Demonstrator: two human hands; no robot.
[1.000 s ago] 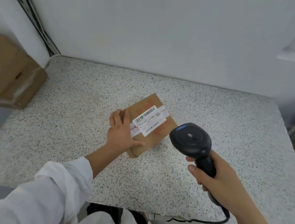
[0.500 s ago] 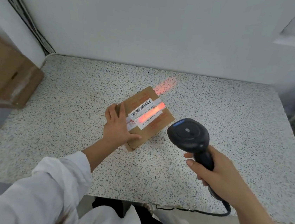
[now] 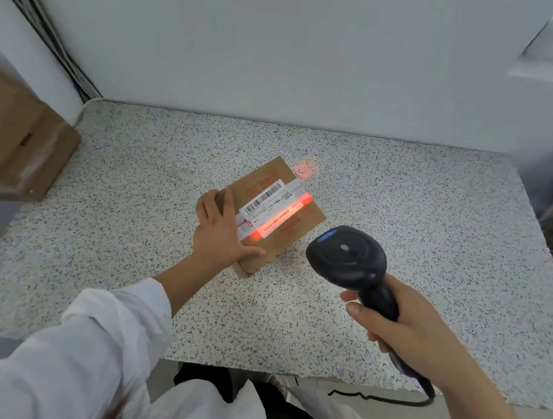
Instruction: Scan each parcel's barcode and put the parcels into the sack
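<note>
Counter (image 3: 407, 196), speckled, carrying one parcel (image 3: 277, 247) mid-scan.
Parcel lies flat at centre, label up, pinned under flat left hand (image 3: 220, 234) against sliding; scanner (image 3: 345, 255), gripped in right hand (image 3: 416, 332), throws red beam (image 3: 281, 216) just beside barcode (image 3: 264, 196) (aim likely needs nudging).

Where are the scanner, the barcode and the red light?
scanner (image 3: 345, 255), head view, top of its black head.
barcode (image 3: 264, 197), head view, middle of the stripes.
red light (image 3: 281, 217), head view, middle of the bright bar.

Presses the parcel (image 3: 303, 217) at its left end with the left hand (image 3: 220, 234) flat, fingers straight; grips the scanner (image 3: 349, 255) in the right hand (image 3: 416, 332), right of the parcel.
</note>
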